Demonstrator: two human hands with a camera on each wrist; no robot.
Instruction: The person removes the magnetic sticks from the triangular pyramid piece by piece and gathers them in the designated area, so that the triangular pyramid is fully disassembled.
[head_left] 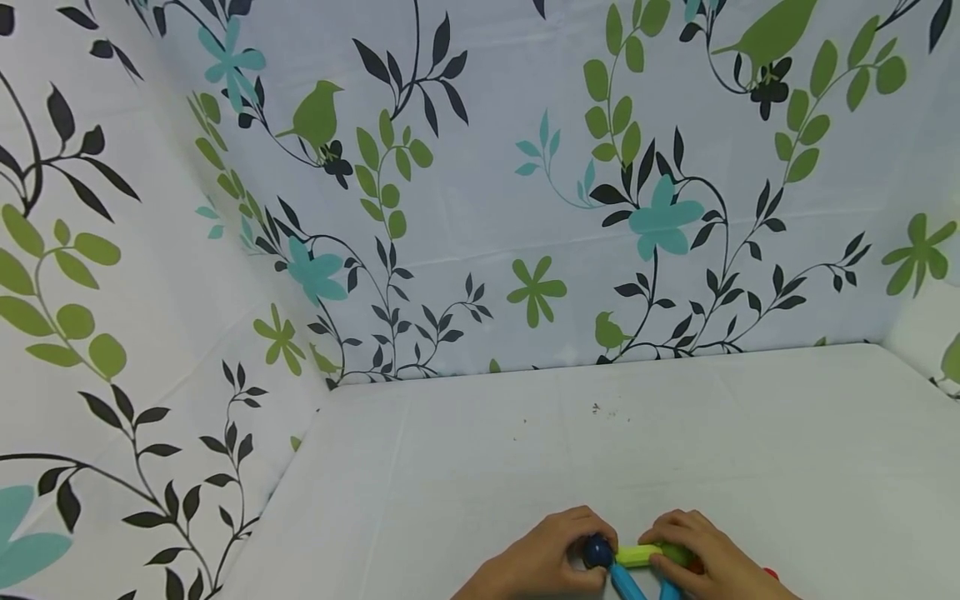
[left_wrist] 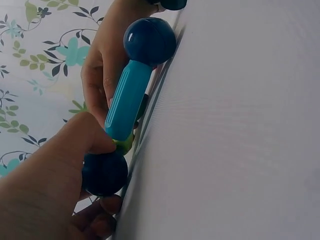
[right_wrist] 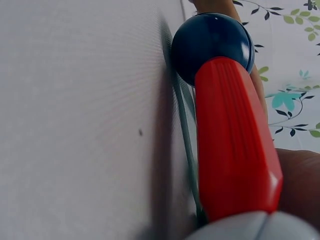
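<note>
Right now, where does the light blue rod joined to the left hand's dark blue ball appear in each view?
Head: light blue rod at the bottom edge, right of centre, below the dark blue ball in the left hand.
Left wrist: the rod left of centre, slanting up from that ball to another ball.
Right wrist: not visible.
Shared landmark: the leaf-patterned cloth.

Shows a bare left hand (head_left: 543, 557) and a bare right hand (head_left: 708, 557), both with slim fingers (head_left: 666, 527) and rounded knuckles; runs bare down to the wrists (head_left: 487, 581) at the lower edge of the head view; in the left wrist view, has fine creases on the left wrist and a smooth, rounded thumb (left_wrist: 95, 136); in the right wrist view, offers only a rounded stretch of bare skin (right_wrist: 301, 180), too dimly lit for detail.
</note>
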